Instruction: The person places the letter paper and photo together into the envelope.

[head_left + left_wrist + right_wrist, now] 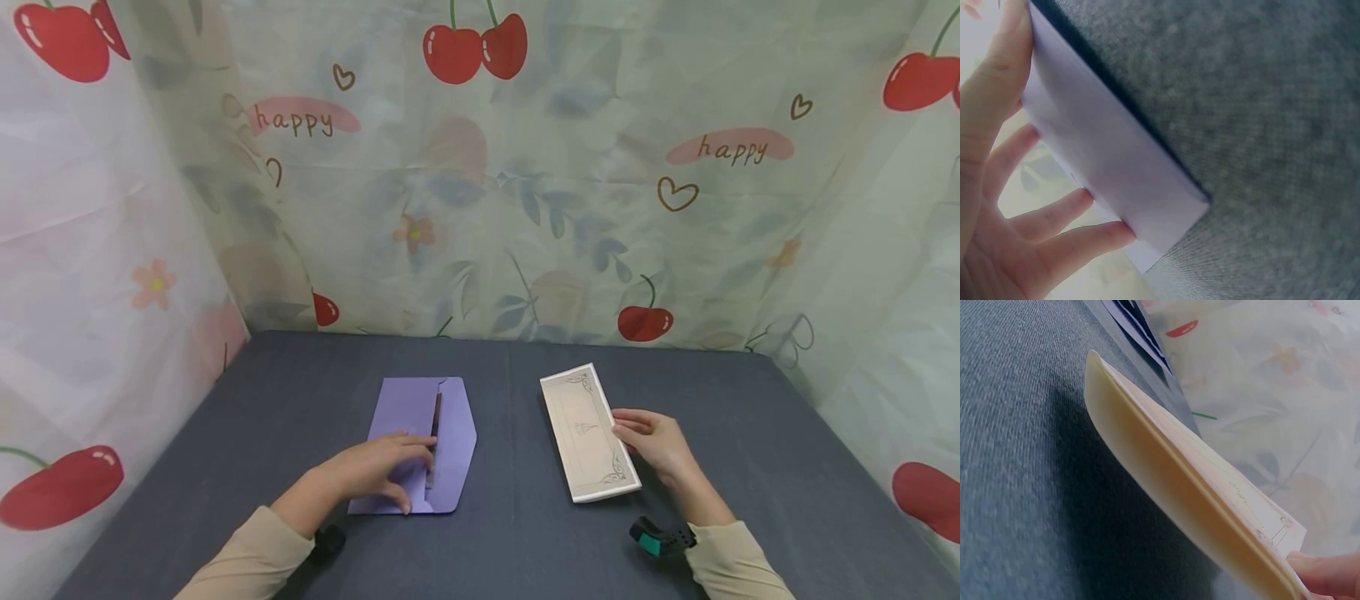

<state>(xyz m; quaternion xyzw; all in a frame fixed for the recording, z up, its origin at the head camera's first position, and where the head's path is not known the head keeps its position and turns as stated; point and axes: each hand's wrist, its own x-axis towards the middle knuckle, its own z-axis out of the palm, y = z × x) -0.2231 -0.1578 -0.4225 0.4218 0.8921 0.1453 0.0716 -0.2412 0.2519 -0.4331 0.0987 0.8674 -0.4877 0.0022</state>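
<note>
A purple envelope (401, 400) lies on the table left of middle, its pointed flap (457, 446) spread to the right. Along the pocket's mouth runs a narrow dark gap. My left hand (375, 467) holds the envelope at this mouth, fingertips on the pocket's edge and thumb toward the near edge. The left wrist view shows the thumb and several fingers against the purple paper (1110, 162). To the right, my right hand (656, 442) pinches the right edge of a cream folded card (585, 433) with ornate printed corners. The card is tilted, and its folded layers (1179, 487) show in the right wrist view.
A dark grey cloth covers the table (510, 550). Patterned curtains (495, 233) with cherries hang behind and on both sides. A black strap with a green part (660, 537) is at the right wrist; another black piece (327, 543) is under the left wrist.
</note>
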